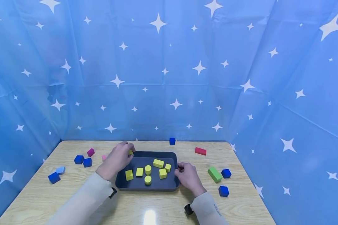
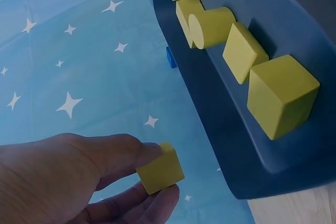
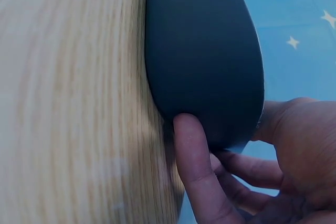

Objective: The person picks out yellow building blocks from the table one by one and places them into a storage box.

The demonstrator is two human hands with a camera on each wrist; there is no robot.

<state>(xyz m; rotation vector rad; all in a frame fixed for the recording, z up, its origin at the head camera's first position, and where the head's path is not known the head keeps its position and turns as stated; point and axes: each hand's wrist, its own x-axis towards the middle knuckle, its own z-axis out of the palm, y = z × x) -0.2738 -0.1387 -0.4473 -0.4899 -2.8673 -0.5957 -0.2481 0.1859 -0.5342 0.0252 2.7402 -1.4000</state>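
My left hand (image 1: 116,160) pinches a small yellow block (image 2: 161,172) between thumb and fingers, over the back left corner of a dark grey tray (image 1: 147,189). In the left wrist view the block is apart from the tray wall. My right hand (image 1: 189,177) holds the tray's right end, its thumb (image 3: 191,140) against the outer wall and the other fingers bent at the end, partly hidden. Inside the tray lie several yellow pieces: cubes (image 1: 162,173), a long block (image 1: 158,163), a flat square block (image 1: 139,172) and two cylinders (image 1: 147,180).
Left on the wooden table (image 1: 31,200) are blue cubes (image 1: 54,177), a light blue block (image 1: 60,170), a magenta cube (image 1: 90,152) and a pink piece (image 1: 103,157). Rightward lie a green block (image 1: 214,174), a red block (image 1: 200,151) and blue cubes (image 1: 223,191). A starry curtain (image 1: 146,109) hangs behind.
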